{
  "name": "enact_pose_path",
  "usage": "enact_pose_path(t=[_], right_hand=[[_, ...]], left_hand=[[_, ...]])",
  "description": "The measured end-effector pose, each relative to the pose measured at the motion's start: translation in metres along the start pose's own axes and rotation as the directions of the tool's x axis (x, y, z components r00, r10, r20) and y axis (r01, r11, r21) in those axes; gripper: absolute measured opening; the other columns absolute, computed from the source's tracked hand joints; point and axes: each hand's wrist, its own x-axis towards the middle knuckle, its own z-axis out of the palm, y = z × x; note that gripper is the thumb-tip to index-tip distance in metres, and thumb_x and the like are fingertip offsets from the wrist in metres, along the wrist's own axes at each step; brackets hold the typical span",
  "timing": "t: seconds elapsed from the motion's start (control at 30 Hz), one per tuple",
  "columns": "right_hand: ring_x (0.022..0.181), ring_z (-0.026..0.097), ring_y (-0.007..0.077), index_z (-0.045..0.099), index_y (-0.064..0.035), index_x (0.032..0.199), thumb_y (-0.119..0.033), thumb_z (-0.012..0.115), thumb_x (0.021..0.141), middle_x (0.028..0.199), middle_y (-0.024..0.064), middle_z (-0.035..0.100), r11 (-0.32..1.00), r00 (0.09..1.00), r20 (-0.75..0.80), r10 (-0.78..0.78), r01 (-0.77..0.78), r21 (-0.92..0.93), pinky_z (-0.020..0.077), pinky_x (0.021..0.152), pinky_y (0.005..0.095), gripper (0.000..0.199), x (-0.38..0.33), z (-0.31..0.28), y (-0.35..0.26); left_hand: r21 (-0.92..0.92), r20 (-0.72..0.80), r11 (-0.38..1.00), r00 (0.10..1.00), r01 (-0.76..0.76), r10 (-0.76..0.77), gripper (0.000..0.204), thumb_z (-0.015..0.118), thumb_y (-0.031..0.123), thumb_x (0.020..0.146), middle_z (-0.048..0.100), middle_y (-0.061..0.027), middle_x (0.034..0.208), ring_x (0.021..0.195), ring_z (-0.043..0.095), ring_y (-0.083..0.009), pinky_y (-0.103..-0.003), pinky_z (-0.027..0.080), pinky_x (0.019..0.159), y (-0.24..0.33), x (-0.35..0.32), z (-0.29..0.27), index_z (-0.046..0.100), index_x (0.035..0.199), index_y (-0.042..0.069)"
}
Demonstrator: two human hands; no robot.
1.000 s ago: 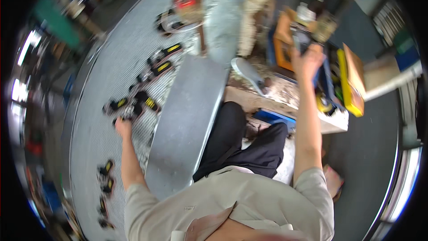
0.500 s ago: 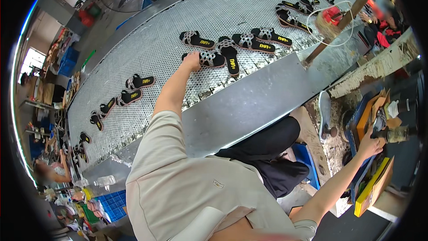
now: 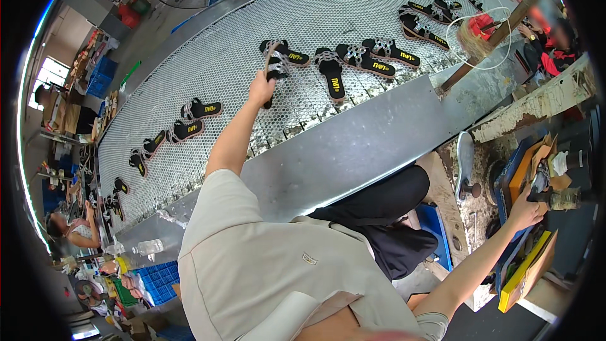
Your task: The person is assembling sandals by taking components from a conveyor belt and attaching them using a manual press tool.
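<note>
Left hand [image 3: 261, 88] now has its grip closed on a black sandal [image 3: 273, 69], lifted over the perforated conveyor belt [image 3: 221, 57]; half a second ago it only reached toward the pairs, and a row of sandals [image 3: 360, 58] lies just right of it. Right hand [image 3: 522, 209], far right at the cluttered table [image 3: 505, 120], grips a small object, identity unclear, partly hidden by boxes.

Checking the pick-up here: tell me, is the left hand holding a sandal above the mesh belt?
Yes, the left hand is closed on a black sandal with a patterned strap, lifted off the mesh belt.
</note>
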Motion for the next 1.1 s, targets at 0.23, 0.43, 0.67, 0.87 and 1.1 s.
enact_pose_path(t=[0.23, 0.43, 0.67, 0.87, 1.1], right_hand=[[0.107, 0.069, 0.04, 0.071, 0.0069, 0.093, -0.066, 0.068, 0.091, 0.096, 0.0256, 0.073, 0.995, 0.928, -0.373, 0.007, 0.03, 0.094, 0.0436, 0.11, 0.0578, 0.073, -0.015, 0.049, 0.01], [0.117, 0.065, 0.0451, 0.066, 0.0121, 0.103, -0.066, 0.078, 0.082, 0.116, 0.0302, 0.07, 0.953, 0.932, -0.311, 0.186, -0.094, 0.289, 0.045, 0.11, 0.0568, 0.082, -0.031, 0.055, -0.017], [0.104, 0.071, 0.0452, 0.06, 0.0093, 0.12, -0.057, 0.08, 0.085, 0.119, 0.0325, 0.069, 0.78, 0.959, 0.009, 0.282, -0.235, 0.58, 0.0577, 0.085, 0.0549, 0.078, -0.059, 0.007, -0.036], [0.122, 0.064, 0.0411, 0.049, 0.0117, 0.141, -0.046, 0.082, 0.087, 0.132, 0.0304, 0.064, 0.447, 0.99, 0.122, 0.064, -0.138, 0.884, 0.048, 0.106, 0.0478, 0.085, -0.21, -0.093, -0.096], [0.103, 0.068, 0.0332, 0.058, 0.0071, 0.128, -0.029, 0.087, 0.082, 0.114, 0.0212, 0.069, 0.09, 0.883, 0.225, -0.413, -0.206, 0.974, 0.0525, 0.093, 0.0409, 0.066, -0.325, -0.184, -0.234]], left_hand=[[0.223, 0.148, 0.975, 0.988, 0.009, -0.043, 0.036, 0.054, 0.017, 0.096, 0.071, -0.0274, 0.115, 0.108, 0.07, -0.0452, -0.057, 0.055, 0.092, 0.062, -0.002, 0.031, 0.056, 0.13, 0.005], [-0.048, -0.047, 0.979, 0.98, -0.197, 0.195, 0.043, 0.066, 0.024, 0.091, 0.073, -0.0259, 0.104, 0.094, 0.07, -0.0461, -0.054, 0.056, 0.087, 0.089, -0.035, 0.046, 0.065, 0.13, 0.007], [-0.897, 0.434, 0.13, 0.896, 0.422, 0.09, 0.025, 0.068, 0.024, 0.097, 0.073, -0.0088, 0.086, 0.077, 0.07, -0.0188, -0.034, 0.057, 0.069, 0.177, -0.143, 0.091, 0.07, 0.101, -0.001], [-0.739, 0.628, -0.081, 0.727, 0.669, 0.276, 0.051, 0.071, 0.048, 0.099, 0.073, -0.0101, 0.106, 0.095, 0.07, -0.02, -0.036, 0.057, 0.082, 0.259, -0.28, 0.104, 0.063, 0.124, 0.003], [-0.564, 0.661, -0.365, 0.67, 0.741, 0.337, 0.064, 0.071, 0.055, 0.097, 0.071, -0.0094, 0.118, 0.106, 0.069, -0.023, -0.046, 0.056, 0.094, 0.268, -0.317, 0.065, 0.063, 0.132, 0.003]])
